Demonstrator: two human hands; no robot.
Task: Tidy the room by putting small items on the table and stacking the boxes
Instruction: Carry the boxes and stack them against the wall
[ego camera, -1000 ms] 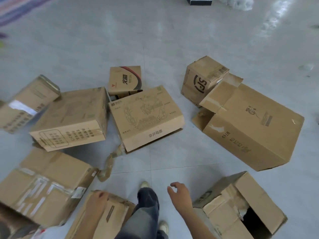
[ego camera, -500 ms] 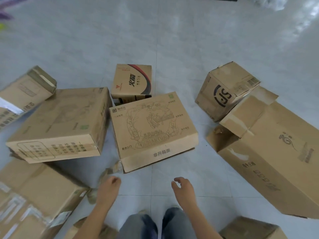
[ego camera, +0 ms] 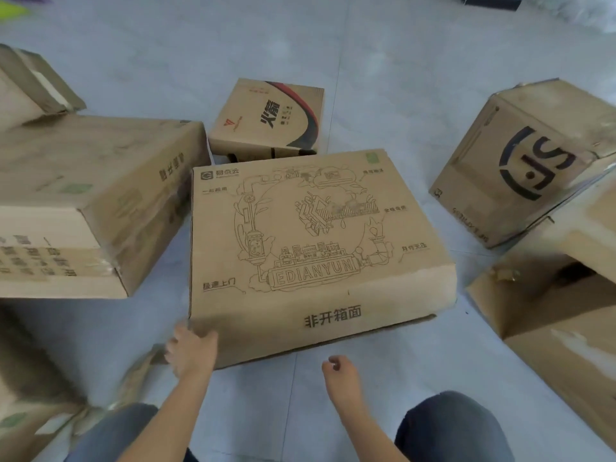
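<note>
Flat box: a flat brown cardboard box [ego camera: 316,235] with a line drawing and the word EDIANYUN printed on its top lies in the middle of the view on the grey tiled floor [ego camera: 383,88]. Black characters run along its near face.
Left hand: the left hand [ego camera: 191,351], at 7 o'clock from the flat box, clasps the box's near-left corner. Its thumb lies on the near face and its fingers go round the left side, though the hand is blurred.
Right hand: the right hand [ego camera: 340,371], at 6 o'clock, hangs just short of the near face without touching it. Its fingers are loosely curled and hold nothing.
Legs: two knees in blue jeans [ego camera: 446,425] show at the bottom edge, behind the hands.
Small box: a small brown carton with a red and black swoosh [ego camera: 266,118] lies at 12 o'clock, just beyond the flat box's far edge.
Large box: a large plain brown carton [ego camera: 93,195] lies at 9 o'clock, close to the flat box's left side; contact cannot be told.
Logo box: a tilted brown carton with a round black logo [ego camera: 533,161] stands apart at 2 o'clock.
Open box: a big brown carton with loose flaps [ego camera: 566,311] lies at 4 o'clock, near the logo box.
Others: a taped brown carton [ego camera: 30,85] lies at 10 o'clock, and a blurred brown carton [ego camera: 26,378] at 8 o'clock.
</note>
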